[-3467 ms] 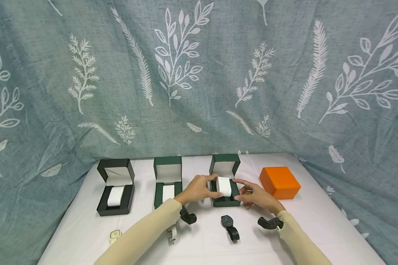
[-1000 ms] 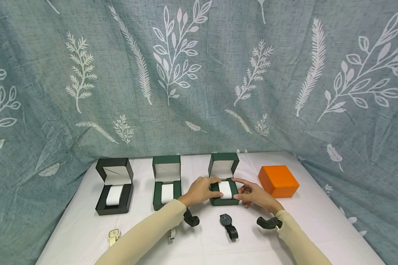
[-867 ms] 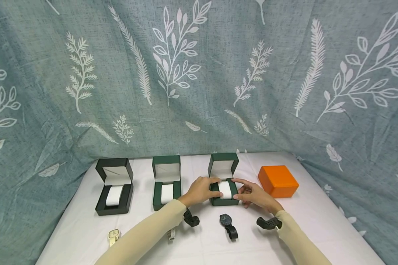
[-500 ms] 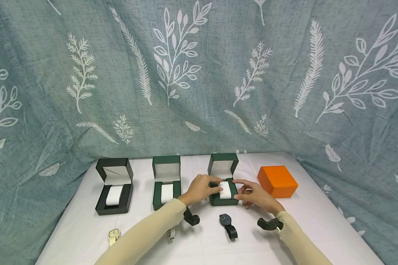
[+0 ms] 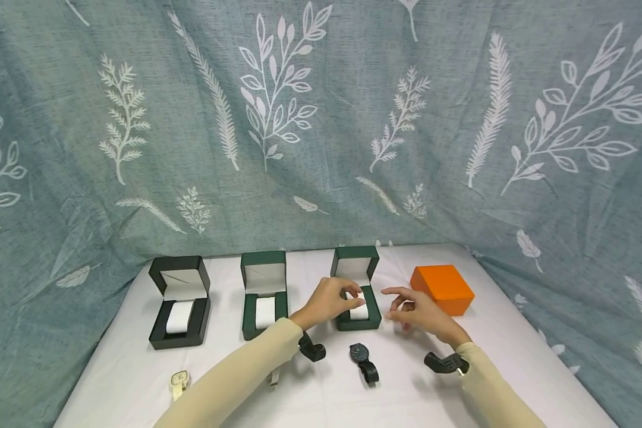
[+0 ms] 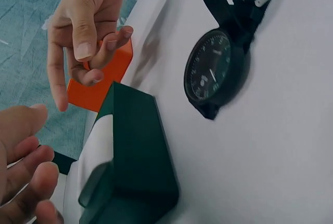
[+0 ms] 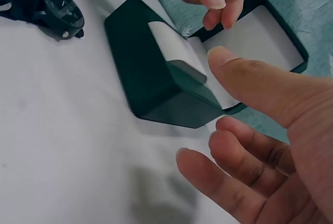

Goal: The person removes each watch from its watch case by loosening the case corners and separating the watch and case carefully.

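A green watch box (image 5: pixel 375 309) stands with its lid up on the white table, a white watch cushion (image 5: pixel 359 311) seated inside. Over its left side hovers my left hand (image 5: pixel 329 302), thumb and fingers apart and off the cushion. My right hand (image 5: pixel 427 314) hangs just right of the box, fingers relaxed and holding nothing. Both wrist views show space between the fingers and the green box (image 7: pixel 132 65). In front of the box lies a black watch (image 5: pixel 359 353) with a dark dial, seen large in the left wrist view.
Left stand another lidded-open green box (image 5: pixel 248 315) and a black box (image 5: pixel 160 330), each with a white cushion. A closed orange box (image 5: pixel 443 285) is at right. A cream watch (image 5: pixel 179 383) lies front left; a pale watch (image 5: pixel 273 377) is partly behind the left sleeve.
The cushion, earlier raised and held by the left hand, has gone down into the green box. The left fingers have let go and lifted; the right hand has moved off the box to the right.
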Motion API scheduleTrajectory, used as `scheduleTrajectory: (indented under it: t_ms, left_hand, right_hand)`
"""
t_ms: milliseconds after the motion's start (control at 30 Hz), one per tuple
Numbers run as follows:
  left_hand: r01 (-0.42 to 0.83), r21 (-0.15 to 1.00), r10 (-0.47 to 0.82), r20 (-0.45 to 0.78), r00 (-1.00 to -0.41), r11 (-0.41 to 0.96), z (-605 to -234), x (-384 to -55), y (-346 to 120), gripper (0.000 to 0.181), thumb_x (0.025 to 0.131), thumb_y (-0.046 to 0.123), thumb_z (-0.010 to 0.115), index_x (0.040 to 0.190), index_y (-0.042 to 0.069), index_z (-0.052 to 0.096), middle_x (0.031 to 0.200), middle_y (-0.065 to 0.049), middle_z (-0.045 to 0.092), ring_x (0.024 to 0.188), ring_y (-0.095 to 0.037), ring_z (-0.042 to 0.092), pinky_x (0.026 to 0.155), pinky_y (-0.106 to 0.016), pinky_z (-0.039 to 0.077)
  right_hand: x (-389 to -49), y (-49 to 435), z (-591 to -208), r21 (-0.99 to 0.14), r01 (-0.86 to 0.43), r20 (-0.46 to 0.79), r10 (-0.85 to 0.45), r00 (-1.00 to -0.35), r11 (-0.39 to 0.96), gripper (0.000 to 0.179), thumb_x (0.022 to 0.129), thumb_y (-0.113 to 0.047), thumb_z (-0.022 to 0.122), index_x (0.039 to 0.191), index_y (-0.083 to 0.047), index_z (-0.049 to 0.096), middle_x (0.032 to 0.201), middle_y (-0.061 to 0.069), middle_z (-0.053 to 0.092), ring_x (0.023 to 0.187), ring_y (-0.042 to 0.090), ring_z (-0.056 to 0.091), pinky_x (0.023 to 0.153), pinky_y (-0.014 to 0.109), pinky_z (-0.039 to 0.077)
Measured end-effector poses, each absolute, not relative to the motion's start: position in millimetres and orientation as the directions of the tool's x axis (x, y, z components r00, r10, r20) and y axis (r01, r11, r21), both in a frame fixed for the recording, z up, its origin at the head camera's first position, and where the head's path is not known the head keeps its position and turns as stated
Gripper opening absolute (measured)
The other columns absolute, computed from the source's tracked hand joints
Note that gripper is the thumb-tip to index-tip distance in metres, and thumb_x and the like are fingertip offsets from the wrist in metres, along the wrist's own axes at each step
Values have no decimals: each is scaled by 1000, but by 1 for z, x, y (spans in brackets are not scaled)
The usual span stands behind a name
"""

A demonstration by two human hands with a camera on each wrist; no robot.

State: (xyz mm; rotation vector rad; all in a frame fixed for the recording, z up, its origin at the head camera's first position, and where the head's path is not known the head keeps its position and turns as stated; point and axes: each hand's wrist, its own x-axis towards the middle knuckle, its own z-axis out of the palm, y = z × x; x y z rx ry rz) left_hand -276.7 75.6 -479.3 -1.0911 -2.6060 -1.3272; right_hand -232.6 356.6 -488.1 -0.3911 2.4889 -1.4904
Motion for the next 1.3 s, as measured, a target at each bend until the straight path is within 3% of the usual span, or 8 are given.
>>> scheduleTrajectory:
  t_ms: [233, 533, 900, 1300]
  left_hand:
    - [569, 731, 588, 285, -757, 378, -475, -271, 87, 37, 93, 32, 80, 120, 8, 76, 112, -6, 76, 73, -6, 63, 63, -22, 50]
    - [624, 692, 616, 325, -718, 363, -472, -270, 105, 36, 92, 30, 81, 121, 10, 74, 112, -10, 75, 69, -1, 59, 60, -19, 49]
    - [623, 677, 653, 272, -707, 392, -468, -264, 127, 46, 90, 34, 82, 130, 13, 70, 117, -1, 71, 63, -3, 59, 70, -20, 49]
    - [630, 662, 657, 267, -705, 406, -472, -263, 145, 48, 89, 37, 83, 131, 15, 70, 117, 0, 72, 68, -1, 57, 66, -19, 47]
  right_hand:
    - [-225, 369, -476, -885, -117, -39, -320, -946, 451, 56, 91, -28, 81, 142, -21, 60, 105, 18, 63, 77, 47, 63, 67, 50, 59]
    - [-217, 391, -466, -892, -111, -18, -278, -961, 439, 52, 91, -29, 81, 139, -19, 63, 106, 18, 64, 81, 50, 62, 69, 56, 57]
    - [-209, 418, -453, -884, -131, 42, -203, -978, 449, 56, 95, -27, 78, 142, -5, 59, 106, 20, 61, 84, 51, 60, 68, 53, 58]
    - [-207, 450, -460, -864, -130, 113, -65, -992, 487, 52, 94, -32, 78, 139, -10, 63, 107, 17, 67, 82, 43, 62, 64, 48, 58]
